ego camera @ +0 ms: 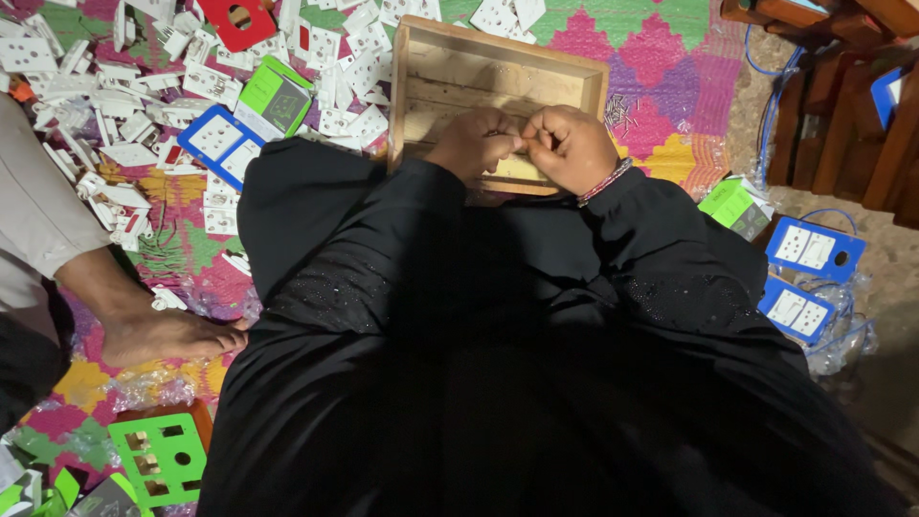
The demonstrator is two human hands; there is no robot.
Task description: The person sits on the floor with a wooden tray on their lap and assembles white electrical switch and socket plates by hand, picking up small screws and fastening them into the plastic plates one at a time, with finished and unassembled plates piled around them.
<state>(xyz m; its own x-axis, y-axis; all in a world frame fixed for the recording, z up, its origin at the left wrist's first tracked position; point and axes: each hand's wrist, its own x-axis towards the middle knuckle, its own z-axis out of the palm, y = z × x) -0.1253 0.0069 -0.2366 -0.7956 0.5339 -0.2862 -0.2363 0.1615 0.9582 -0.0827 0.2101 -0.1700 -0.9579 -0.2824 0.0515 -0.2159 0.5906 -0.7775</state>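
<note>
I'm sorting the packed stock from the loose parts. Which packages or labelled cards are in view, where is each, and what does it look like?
Green box: upper left on the mat, flat, green with a dark panel.
Second green box: right of the right hand, small, green and dark.
Blue card: beside the first box, white plate on it.
Two blue cards: far right, white plates, bagged.

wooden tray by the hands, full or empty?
Mostly empty: the wooden tray shows bare boards; both hands cover its near edge.
</note>
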